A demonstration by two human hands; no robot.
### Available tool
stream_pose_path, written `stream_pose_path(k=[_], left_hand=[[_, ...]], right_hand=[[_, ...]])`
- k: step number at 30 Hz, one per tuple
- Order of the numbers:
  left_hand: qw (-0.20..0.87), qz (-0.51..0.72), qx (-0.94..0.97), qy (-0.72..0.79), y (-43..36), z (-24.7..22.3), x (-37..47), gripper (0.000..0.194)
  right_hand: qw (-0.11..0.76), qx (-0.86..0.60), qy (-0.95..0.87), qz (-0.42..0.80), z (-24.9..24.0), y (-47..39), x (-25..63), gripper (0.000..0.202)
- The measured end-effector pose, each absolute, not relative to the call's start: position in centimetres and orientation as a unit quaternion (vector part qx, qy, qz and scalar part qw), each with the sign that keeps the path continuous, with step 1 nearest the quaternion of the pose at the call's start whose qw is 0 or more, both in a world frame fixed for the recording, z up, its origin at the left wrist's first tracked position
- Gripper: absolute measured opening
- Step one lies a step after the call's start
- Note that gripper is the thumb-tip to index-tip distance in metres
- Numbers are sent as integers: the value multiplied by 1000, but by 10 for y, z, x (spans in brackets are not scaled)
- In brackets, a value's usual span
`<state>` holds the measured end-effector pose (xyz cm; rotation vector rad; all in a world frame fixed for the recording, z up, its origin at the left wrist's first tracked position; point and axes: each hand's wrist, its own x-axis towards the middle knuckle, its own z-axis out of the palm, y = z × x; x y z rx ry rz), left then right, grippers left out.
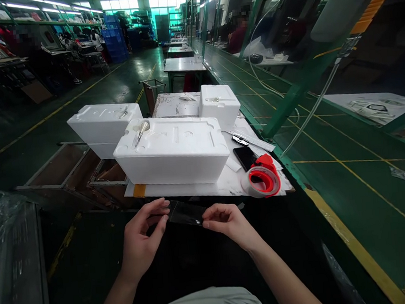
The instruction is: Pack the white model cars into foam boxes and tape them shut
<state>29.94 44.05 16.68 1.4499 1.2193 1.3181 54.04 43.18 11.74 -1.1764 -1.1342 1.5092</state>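
Stretched between my two hands, just in front of the table edge, is a strip of clear film (185,213) that looks like packing tape. My left hand (142,237) holds its left end between thumb and fingertips. At the other end, the thumb and fingers of my right hand (228,223) pinch the film. Beyond my hands a white foam box (175,166) with its lid on stands on the table (223,186). A small shiny metal item (141,132) lies on that lid. A red tape dispenser (270,177) with a clear roll rests right of the box.
Two more white foam boxes (105,115) (219,101) stand behind, left and right. A black phone (245,157) and a small black-and-silver object (240,140) lie near the dispenser. A green metal post (290,101) rises at right. Wooden-sided frames (72,165) stand at left.
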Motion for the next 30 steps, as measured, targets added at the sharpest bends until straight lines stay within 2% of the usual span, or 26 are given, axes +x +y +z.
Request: stream_pose_path(k=[5,8,10,11,14,16,24,30], left_hand=[[338,543,601,480,443,159,302,35],[298,579,605,458,446,156,304,53],[317,597,585,448,450,154,304,62],[335,601,571,447,452,153,303,60],[374,590,550,457,459,148,301,28],[388,585,540,464,462,143,299,15],[489,588,481,428,480,127,286,11],[519,555,450,469,491,123,281,22]], right_hand=[[480,-495,-456,563,122,436,536,26],[506,-502,-456,533,125,437,533,24],[525,-496,-469,509,126,437,531,22],[535,-491,-476,496,127,437,530,21],[561,-471,-487,476,127,437,527,17],[569,-462,-487,475,125,437,525,15],[550,-510,-538,384,118,445,523,16],[510,-510,-595,355,110,449,522,18]])
